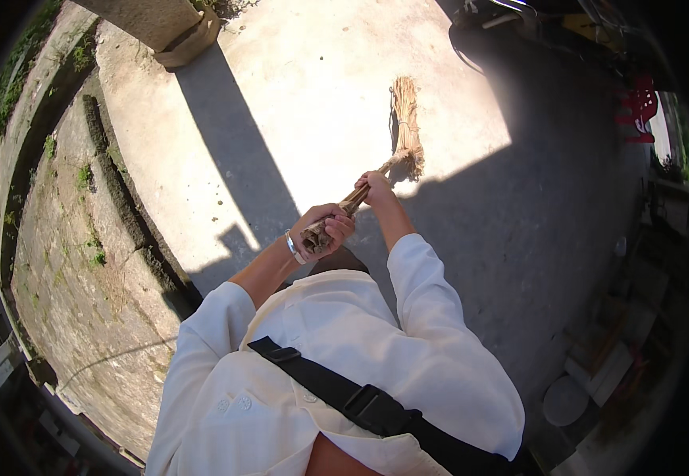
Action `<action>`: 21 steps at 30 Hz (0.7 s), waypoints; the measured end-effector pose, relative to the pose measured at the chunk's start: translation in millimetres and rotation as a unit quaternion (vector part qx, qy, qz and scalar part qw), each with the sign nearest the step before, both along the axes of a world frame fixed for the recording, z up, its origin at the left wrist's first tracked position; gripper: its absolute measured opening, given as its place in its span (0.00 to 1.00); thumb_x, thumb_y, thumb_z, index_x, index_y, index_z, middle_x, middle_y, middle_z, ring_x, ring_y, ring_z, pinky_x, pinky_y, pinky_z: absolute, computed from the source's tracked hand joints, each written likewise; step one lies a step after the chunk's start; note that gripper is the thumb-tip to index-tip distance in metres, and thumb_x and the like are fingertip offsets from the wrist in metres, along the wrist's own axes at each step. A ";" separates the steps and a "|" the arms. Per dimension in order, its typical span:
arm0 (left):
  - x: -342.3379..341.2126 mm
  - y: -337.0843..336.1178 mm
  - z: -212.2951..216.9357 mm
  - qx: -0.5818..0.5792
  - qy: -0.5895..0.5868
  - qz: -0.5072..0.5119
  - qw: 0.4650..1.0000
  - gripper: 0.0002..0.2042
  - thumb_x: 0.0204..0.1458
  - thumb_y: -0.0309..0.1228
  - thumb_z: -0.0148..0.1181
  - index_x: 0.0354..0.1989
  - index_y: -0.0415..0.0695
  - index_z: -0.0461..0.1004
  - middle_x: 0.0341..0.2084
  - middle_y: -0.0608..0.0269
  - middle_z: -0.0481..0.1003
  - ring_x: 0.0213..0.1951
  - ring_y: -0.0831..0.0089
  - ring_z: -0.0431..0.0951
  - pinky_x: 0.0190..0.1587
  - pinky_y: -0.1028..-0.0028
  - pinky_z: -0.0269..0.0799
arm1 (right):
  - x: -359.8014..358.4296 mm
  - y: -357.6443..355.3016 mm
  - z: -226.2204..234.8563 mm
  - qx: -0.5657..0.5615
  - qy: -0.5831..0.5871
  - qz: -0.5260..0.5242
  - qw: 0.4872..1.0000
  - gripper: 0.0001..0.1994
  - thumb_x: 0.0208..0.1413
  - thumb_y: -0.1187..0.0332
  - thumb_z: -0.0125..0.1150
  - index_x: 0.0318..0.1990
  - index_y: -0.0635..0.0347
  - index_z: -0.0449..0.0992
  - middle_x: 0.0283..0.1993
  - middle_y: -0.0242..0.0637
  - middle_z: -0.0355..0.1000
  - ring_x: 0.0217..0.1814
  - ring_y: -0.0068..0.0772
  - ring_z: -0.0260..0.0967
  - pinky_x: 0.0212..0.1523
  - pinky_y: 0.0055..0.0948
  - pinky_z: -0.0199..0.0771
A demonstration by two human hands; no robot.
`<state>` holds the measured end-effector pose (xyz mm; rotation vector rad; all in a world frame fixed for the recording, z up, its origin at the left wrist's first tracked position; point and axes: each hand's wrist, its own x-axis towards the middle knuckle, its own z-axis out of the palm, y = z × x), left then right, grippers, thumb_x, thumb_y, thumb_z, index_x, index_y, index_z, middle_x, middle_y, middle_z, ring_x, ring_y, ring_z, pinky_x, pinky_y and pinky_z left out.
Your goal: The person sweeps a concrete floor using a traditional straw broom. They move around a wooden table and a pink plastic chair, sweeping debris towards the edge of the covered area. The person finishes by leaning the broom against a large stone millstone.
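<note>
Head view: left hand [325, 228] clenches the straw broom [406, 127] handle's end, right hand [376, 189] grips farther along, steadying bristles on the concrete yard [321, 95].

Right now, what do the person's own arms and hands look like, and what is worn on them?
Both arms wear white sleeves pushed up, forearms bare. The left hand has a silver bangle at the wrist. The right hand is bare, with no glove or ring visible.

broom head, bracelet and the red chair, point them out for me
broom head [406, 127], head view, on the middle of the straw bundle
bracelet [293, 247], head view, on the silver band at the left wrist
red chair [640, 107], head view, on its back, upper right in shade
</note>
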<state>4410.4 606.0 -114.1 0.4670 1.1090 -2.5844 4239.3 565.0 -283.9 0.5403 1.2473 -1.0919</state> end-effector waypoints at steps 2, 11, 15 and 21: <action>2.8 0.5 4.7 -0.010 -0.011 -0.028 1.000 0.03 0.48 0.23 0.39 0.29 0.35 0.57 0.16 0.69 0.59 0.14 0.87 0.61 0.14 0.87 0.62 | 3.8 3.0 10.4 -0.008 -0.006 0.026 1.000 0.09 0.49 0.78 0.34 0.18 0.61 0.54 0.14 0.30 0.48 0.11 0.22 0.44 0.11 0.20 0.53; -16.6 21.2 31.5 -0.182 -0.042 -0.184 0.965 0.07 0.47 0.26 0.44 0.19 0.45 0.57 0.15 0.72 0.59 0.16 0.85 0.60 0.17 0.86 0.60 | -17.6 28.7 43.8 -0.064 -0.057 0.000 0.996 0.11 0.48 0.78 0.36 0.16 0.57 0.53 0.12 0.27 0.47 0.10 0.19 0.43 0.10 0.17 0.52; -20.4 6.8 25.5 -0.187 -0.015 -0.169 0.968 0.07 0.47 0.27 0.44 0.19 0.45 0.57 0.15 0.72 0.59 0.15 0.86 0.59 0.17 0.87 0.59 | -25.0 19.0 50.0 -0.055 -0.027 -0.010 0.998 0.12 0.49 0.78 0.36 0.15 0.57 0.52 0.12 0.27 0.47 0.10 0.20 0.44 0.11 0.18 0.52; -26.7 2.5 24.5 -0.166 -0.026 -0.174 0.970 0.05 0.48 0.26 0.43 0.22 0.42 0.57 0.16 0.71 0.58 0.15 0.88 0.58 0.14 0.87 0.57 | -33.4 17.6 48.8 -0.070 -0.008 -0.003 0.998 0.14 0.50 0.76 0.34 0.14 0.55 0.52 0.11 0.28 0.46 0.11 0.21 0.44 0.12 0.18 0.50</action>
